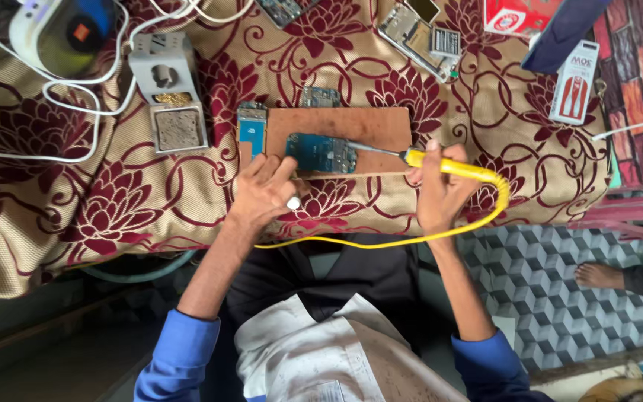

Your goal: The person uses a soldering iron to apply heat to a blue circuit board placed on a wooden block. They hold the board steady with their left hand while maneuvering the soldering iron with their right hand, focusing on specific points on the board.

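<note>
- Looking down from the head view, I see blue sleeves nearest, then both forearms reaching out over the cloth-covered worktop, patterned in beige with dark red flowers.
- My right hand is closed in a firm grip around the yellow soldering iron; its yellow cord loops back toward my body, passing under the left wrist.
- My left hand rests with loosely spread fingers, not clamped on anything; its fingertips touch the near left edge of the blue circuit board.
- That circuit board lies flat on a brown wooden block, between my two hands; the iron's metal tip reaches its right edge.
- Just left of the block lies a small blue phone part, and another small board sits at the block's far edge.
- Farther left stands a grey iron stand with a sponge tray, white cables curling round it.
- Farthest off, an opened phone body and a white and red packet.
</note>
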